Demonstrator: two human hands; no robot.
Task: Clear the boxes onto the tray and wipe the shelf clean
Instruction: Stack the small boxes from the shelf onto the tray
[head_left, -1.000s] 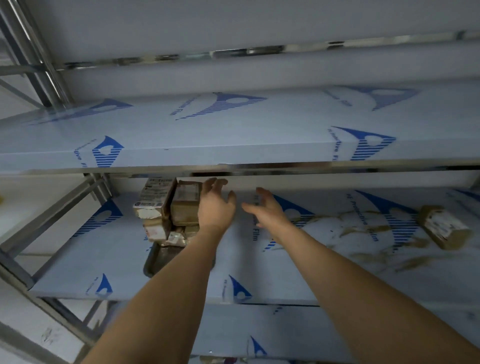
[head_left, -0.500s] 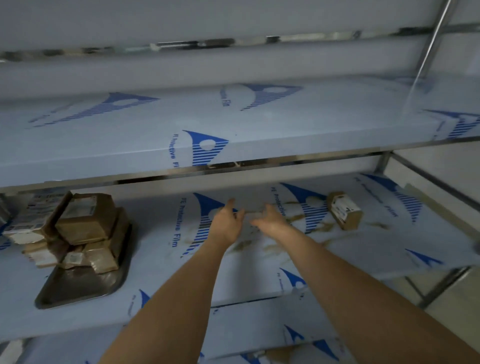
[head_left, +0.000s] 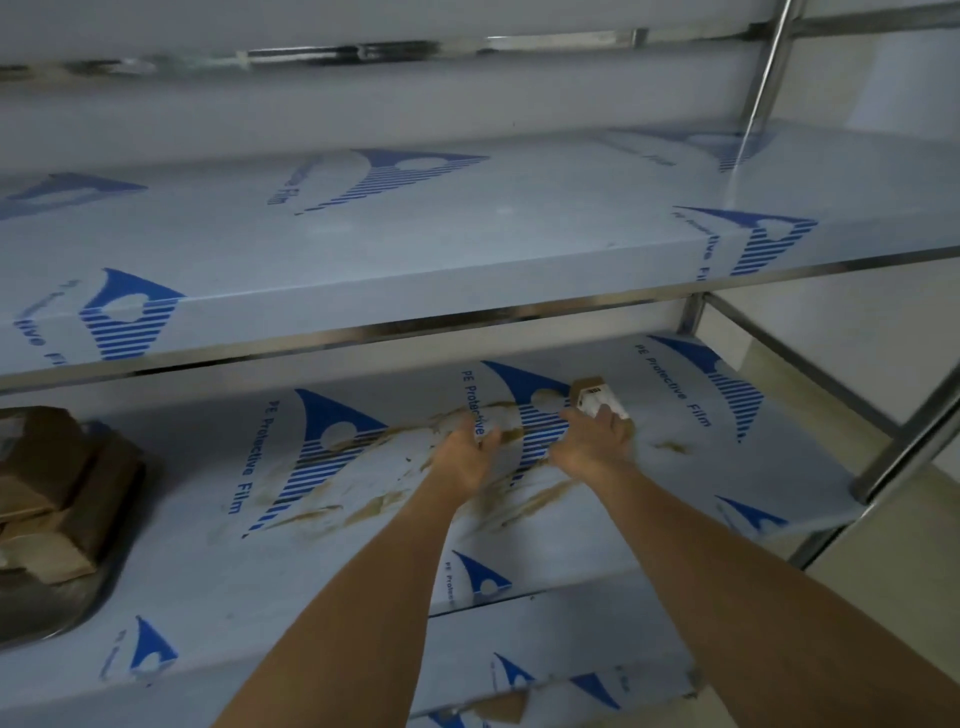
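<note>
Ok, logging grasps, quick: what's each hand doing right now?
Left hand: open, holding nothing, over the stained shelf.
Right hand: fingers on the small box; a full grip cannot be told.

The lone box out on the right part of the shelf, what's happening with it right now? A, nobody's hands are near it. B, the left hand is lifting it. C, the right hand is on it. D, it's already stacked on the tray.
C: the right hand reaches onto the lone box, its fingers over the near side, while the left hand holds nothing beside it and the tray sits far left.
</note>
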